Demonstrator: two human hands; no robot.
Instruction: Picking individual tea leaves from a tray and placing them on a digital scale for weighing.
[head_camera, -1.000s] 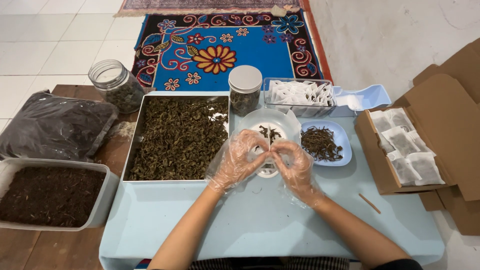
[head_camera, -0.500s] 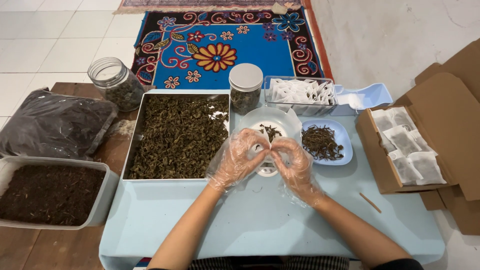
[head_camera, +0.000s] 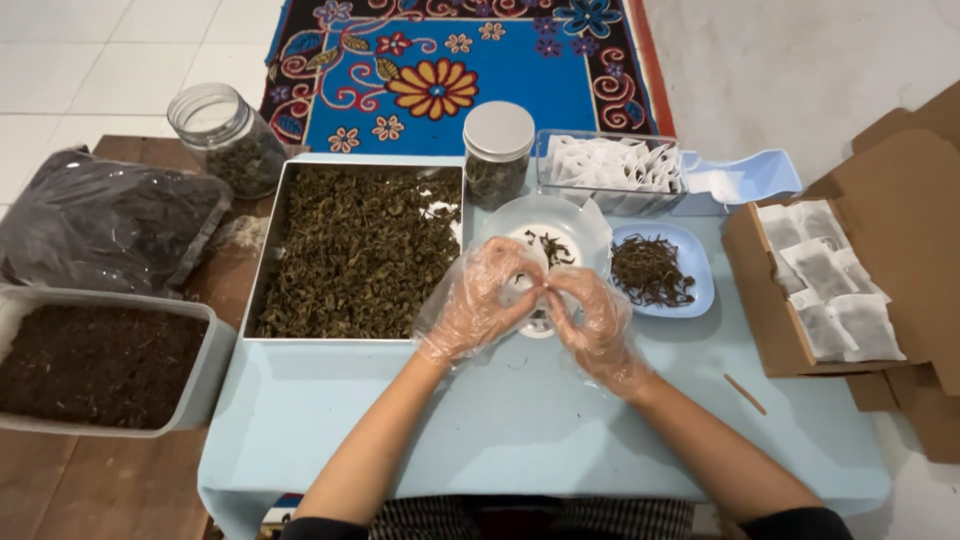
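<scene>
Head camera, steeply downward, near table (head_camera: 520, 420)

Pale-blue table (head_camera: 520, 440) — bearing a metal tray (head_camera: 262, 262) of dried leaves, blue saucer (head_camera: 700, 290), lidded jar (head_camera: 498, 150).

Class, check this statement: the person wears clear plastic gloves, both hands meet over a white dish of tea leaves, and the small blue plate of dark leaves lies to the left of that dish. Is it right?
Not quite. In the head view, the small blue plate lies to the right of the white dish, not the left. The rest holds: the left hand and right hand wear clear plastic gloves and meet over the dish.
</scene>
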